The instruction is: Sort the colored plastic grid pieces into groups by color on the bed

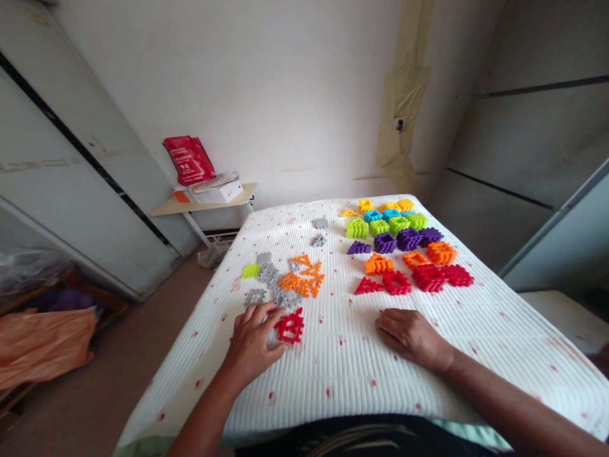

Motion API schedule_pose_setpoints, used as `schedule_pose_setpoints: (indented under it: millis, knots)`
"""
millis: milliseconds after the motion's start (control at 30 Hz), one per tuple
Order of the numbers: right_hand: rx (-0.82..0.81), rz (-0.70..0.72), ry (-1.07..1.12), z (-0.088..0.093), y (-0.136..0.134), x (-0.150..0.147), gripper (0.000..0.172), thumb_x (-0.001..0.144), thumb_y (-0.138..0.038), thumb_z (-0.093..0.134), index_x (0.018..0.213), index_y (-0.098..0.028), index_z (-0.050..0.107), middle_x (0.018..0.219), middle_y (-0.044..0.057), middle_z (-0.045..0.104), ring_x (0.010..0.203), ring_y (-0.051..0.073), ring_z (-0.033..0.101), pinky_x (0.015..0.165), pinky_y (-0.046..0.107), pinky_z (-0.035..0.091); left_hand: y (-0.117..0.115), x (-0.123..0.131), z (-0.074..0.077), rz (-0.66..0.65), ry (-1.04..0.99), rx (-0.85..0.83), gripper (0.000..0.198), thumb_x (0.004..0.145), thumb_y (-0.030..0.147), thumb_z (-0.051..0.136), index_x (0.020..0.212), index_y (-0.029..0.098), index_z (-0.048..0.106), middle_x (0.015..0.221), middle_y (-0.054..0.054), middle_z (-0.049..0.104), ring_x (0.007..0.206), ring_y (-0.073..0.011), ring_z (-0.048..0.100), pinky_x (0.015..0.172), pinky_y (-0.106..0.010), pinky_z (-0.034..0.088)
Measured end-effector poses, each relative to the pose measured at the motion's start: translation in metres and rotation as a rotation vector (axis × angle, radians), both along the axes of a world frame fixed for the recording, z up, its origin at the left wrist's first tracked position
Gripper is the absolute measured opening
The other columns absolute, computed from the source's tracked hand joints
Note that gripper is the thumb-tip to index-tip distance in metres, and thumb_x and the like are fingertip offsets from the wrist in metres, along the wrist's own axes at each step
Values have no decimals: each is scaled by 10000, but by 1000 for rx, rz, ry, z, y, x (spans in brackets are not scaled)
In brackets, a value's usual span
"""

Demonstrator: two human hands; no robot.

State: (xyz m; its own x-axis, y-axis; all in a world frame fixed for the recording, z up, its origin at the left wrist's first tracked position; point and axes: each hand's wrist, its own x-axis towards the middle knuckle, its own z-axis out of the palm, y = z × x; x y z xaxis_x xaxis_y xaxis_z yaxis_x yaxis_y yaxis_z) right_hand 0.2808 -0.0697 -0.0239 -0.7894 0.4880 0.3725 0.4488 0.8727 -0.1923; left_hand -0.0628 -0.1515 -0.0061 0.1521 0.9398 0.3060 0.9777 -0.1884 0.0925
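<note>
My left hand (253, 339) reaches over the near end of a loose pile, its fingers spread and palm down. Its fingertips lie at the red interlocking plastic pieces (290, 327), partly covering them. Just beyond are grey pieces (269, 274), orange triangle and frame pieces (302, 279) and a lime green square piece (250, 271). My right hand (412, 334) rests on the quilted cover as a closed fist, with nothing showing out of it. Past that fist stand red stacks (431, 277) and a hollow red piece (396, 283).
Sorted rows run along the right: orange (441, 252), purple (409, 239), lime green (379, 228), blue (372, 216) and yellow (406, 204) stacks. Two grey piles, one of them a grey stack (320, 223), sit mid-bed. A side table (209, 204) holds a red bag (189, 160).
</note>
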Motion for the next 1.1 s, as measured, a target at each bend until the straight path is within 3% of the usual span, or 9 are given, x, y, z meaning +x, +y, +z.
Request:
schedule_pose_setpoints:
  millis: [167, 367, 533, 800, 933, 1100]
  knots:
    - [29, -21, -41, 2, 0, -1, 268, 915, -160, 337, 698, -174, 494, 675, 24, 509, 602, 123, 445, 577, 259, 319, 5, -3, 3, -45, 39, -22, 414, 649, 324, 673, 1060, 347, 630, 1158, -32, 574, 1066, -278, 492, 841, -419, 389]
    - [42, -27, -28, 2, 0, -1, 225, 892, -155, 364, 709, -174, 495, 690, 23, 521, 605, 121, 445, 571, 252, 314, 11, 0, 0, -67, 19, 85, 322, 671, 379, 663, 983, 302, 641, 1092, -35, 625, 1021, -268, 520, 828, -401, 397]
    - [54, -27, -18, -1, 1, -1, 199, 884, -164, 394, 714, -176, 498, 687, 18, 521, 604, 116, 452, 572, 243, 316, 30, 38, 5, -138, -98, 194, 363, 661, 355, 680, 1005, 271, 605, 1035, -22, 639, 977, -251, 540, 859, -404, 410]
    - [34, -144, 127, 7, 2, 2, 197, 908, -180, 372, 800, -159, 535, 713, 41, 566, 638, 127, 506, 597, 236, 368, 69, 119, -1, -195, -244, 143, 377, 655, 217, 684, 1014, 206, 569, 1009, -57, 624, 971, -247, 526, 871, -403, 419]
    - [21, -153, 176, 7, 2, 3, 189, 916, -186, 373, 836, -158, 542, 738, 46, 581, 659, 126, 529, 615, 231, 391, 70, 135, -12, -210, -266, 79, 372, 639, 192, 697, 991, 215, 580, 967, -51, 630, 940, -247, 536, 845, -397, 435]
    - [-18, -104, 123, 5, 1, 3, 166, 921, -217, 400, 857, -162, 543, 763, 44, 581, 682, 130, 543, 635, 232, 405, 63, 136, -20, -211, -269, 33, 372, 628, 240, 730, 973, 208, 595, 948, -50, 635, 919, -247, 538, 826, -407, 443]
